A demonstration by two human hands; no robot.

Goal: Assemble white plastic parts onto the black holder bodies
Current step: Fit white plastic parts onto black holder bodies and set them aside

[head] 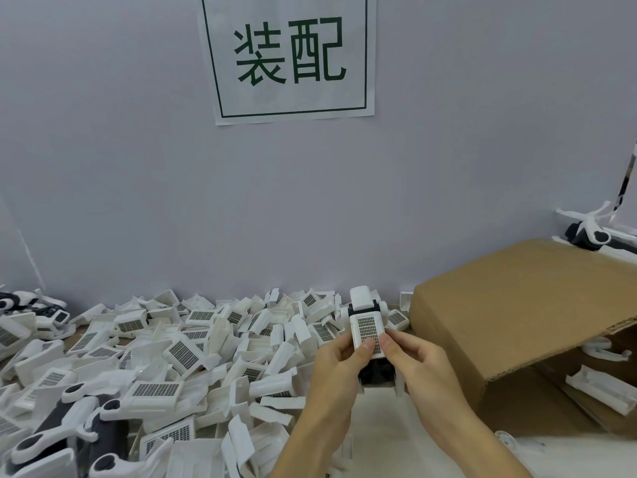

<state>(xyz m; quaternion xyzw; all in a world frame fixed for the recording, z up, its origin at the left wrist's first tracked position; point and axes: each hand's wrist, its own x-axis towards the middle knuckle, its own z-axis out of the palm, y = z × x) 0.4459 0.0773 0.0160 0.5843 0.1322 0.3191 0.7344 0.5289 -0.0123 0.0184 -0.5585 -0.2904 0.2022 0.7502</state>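
Left hand (339,365) and right hand (418,360) clamp their fingers on one grid-faced white part (367,331) atop a black holder body (375,372), just left of the cardboard box (517,305).

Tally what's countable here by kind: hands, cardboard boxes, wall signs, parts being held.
Hands: 2 (left hand, right hand)
Cardboard box: 1
Wall sign: 1
Held assembly: 1
Total: 5
Loose pile parts: too many to count.
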